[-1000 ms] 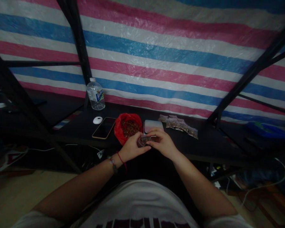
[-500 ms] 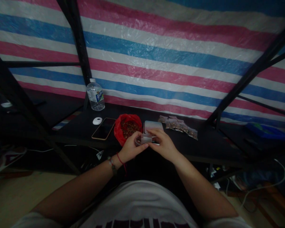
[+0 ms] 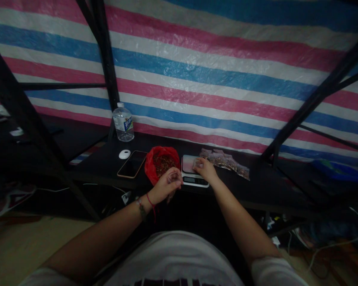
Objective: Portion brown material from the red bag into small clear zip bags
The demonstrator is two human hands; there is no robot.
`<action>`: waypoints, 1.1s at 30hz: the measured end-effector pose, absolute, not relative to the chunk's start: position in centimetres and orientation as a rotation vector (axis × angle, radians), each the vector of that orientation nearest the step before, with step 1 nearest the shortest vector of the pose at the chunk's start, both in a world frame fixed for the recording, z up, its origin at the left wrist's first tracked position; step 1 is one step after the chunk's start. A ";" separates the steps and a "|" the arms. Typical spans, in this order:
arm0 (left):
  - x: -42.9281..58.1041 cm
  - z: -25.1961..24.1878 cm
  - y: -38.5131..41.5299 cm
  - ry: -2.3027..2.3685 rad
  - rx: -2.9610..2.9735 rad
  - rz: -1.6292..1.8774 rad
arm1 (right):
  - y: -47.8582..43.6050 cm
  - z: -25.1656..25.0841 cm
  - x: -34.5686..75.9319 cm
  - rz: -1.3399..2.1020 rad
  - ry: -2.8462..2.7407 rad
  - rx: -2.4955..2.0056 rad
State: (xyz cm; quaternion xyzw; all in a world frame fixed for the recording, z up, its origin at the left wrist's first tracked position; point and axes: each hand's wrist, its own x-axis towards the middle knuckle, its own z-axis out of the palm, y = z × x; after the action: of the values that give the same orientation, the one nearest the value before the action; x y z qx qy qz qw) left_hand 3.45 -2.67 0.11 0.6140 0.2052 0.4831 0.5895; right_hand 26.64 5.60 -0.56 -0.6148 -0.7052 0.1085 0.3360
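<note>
My left hand (image 3: pixel 169 183) is curled around a small clear plastic item (image 3: pixel 173 177), just in front of a red bag (image 3: pixel 150 167) of brown dried bits. Over the right side of a white scale (image 3: pixel 187 163) is my right hand (image 3: pixel 205 167), its fingers bent down at the plate; whether they hold anything is too small to tell. The scale's dark display faces me. Behind and right of the scale lie several small clear packets (image 3: pixel 223 159) of brown bits, overlapping in a row.
A phone (image 3: pixel 132 164) and a white rounded object (image 3: pixel 124 154) lie left of the red bag. Behind them stands a clear bottle (image 3: pixel 123 123). Black metal posts (image 3: pixel 106 59) frame the dark tabletop (image 3: pixel 274 182), with a striped sheet (image 3: pixel 197 79) behind.
My hands have parted. My right hand let go of the clear item and moved over the scale, while my left keeps the item and has come slightly lower. The scale's display now shows.
</note>
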 end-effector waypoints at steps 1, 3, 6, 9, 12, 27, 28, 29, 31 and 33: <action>3.5 0.1 -2.7 0.469 1.406 1.113 | 5.8 -0.7 26.8 0.240 -1.848 -1.610; 3.5 0.1 -2.7 0.454 1.356 1.101 | 5.4 -0.2 26.8 0.139 -1.835 -1.553; 3.4 -0.1 -2.6 0.383 1.236 1.014 | 2.9 1.9 25.9 0.097 -1.840 -1.341; 3.3 -0.5 -2.7 0.275 1.136 0.860 | -1.2 4.8 24.3 0.278 -2.053 -1.014; 3.2 -0.7 -3.3 0.203 1.038 0.753 | -4.8 6.8 22.7 0.510 -2.285 -0.832; 3.7 0.2 -2.9 0.584 1.333 0.687 | -4.7 7.8 25.0 0.465 -2.102 -0.991; 3.8 0.2 -2.9 0.606 1.344 0.710 | -4.5 7.5 25.0 0.486 -2.082 -0.986; 3.8 0.2 -2.8 0.628 1.364 0.729 | -4.2 7.2 24.9 0.508 -2.064 -0.974; 3.9 0.1 -2.7 0.678 1.427 0.764 | -3.8 6.5 24.8 0.562 -1.993 -0.977; 3.9 0.0 -2.5 0.722 1.479 0.819 | -3.4 5.8 24.7 0.689 -1.876 -1.035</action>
State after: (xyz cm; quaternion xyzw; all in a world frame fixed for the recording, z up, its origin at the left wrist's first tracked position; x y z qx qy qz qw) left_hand 3.88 -2.52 0.04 0.6396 0.3122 0.3541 0.6067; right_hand 24.68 -3.38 5.81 -0.4149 -0.7521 0.2765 0.4310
